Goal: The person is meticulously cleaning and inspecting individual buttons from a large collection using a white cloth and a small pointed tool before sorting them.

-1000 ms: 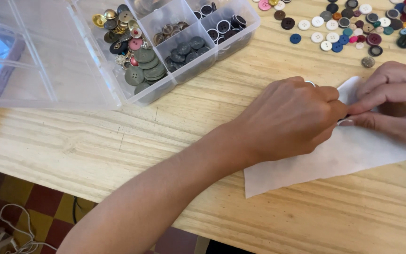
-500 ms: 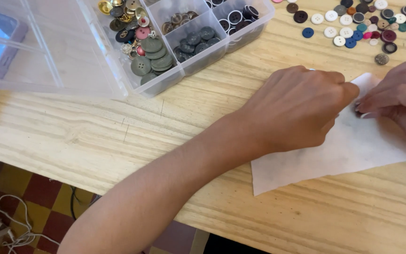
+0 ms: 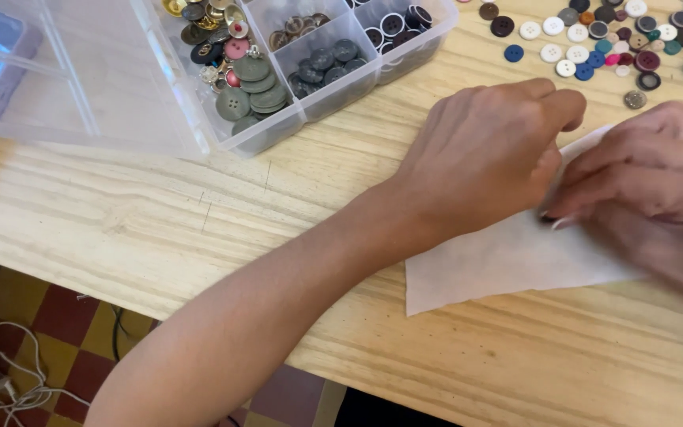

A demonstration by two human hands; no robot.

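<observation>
On the pale pine tabletop (image 3: 160, 229), a white piece of fabric (image 3: 499, 261) lies flat, its near corner close to the table's front edge. The left hand (image 3: 488, 150) rests on the cloth's upper part, fingers curled into a loose fist; whether it pinches anything I cannot tell, since its fingertips are turned away. The right hand (image 3: 650, 182) meets it from the right, fingers bent together and fingertips pressed down at a small dark spot on the cloth, possibly a button, though it is too small and blurred to name.

Behind the hands, loose buttons (image 3: 610, 39) of many colours are scattered near the table's far edge, and a clear plastic compartment box (image 3: 310, 55) holds sorted ones, its open lid (image 3: 81, 79) spread to the left.

The cloth looks light and unweighted at its near corner, so a tug from either hand could drag or wrinkle it. A sweep of the right wrist could scatter the loose buttons just beyond it.

The right hand is cut off by the frame edge and motion-blurred.
</observation>
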